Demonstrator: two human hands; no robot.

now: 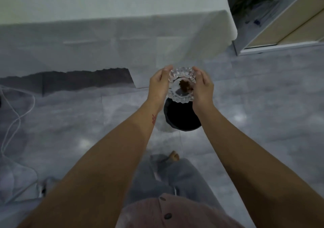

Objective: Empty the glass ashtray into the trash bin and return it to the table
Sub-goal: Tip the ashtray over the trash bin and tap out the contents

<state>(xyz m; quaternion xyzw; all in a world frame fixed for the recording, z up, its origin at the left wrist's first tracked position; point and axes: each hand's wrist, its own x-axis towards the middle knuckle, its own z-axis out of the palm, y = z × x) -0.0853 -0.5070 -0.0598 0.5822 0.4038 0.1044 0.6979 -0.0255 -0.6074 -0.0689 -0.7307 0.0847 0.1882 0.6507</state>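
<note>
A round cut-glass ashtray [182,94] with a dark brown clump inside it is held in the air between both hands. My left hand [158,86] grips its left rim and my right hand [203,87] grips its right rim. The ashtray sits roughly level, just above the far edge of a black trash bin [182,117] that stands on the floor; my right wrist hides part of the bin. The table [114,35], draped in a white cloth, stands beyond the hands.
The tablecloth hangs down to near the grey marble floor [263,105]. A white cable [19,119] loops over the floor at the left. A beige cabinet [289,26] stands at the upper right. My legs and one bare foot show below the bin.
</note>
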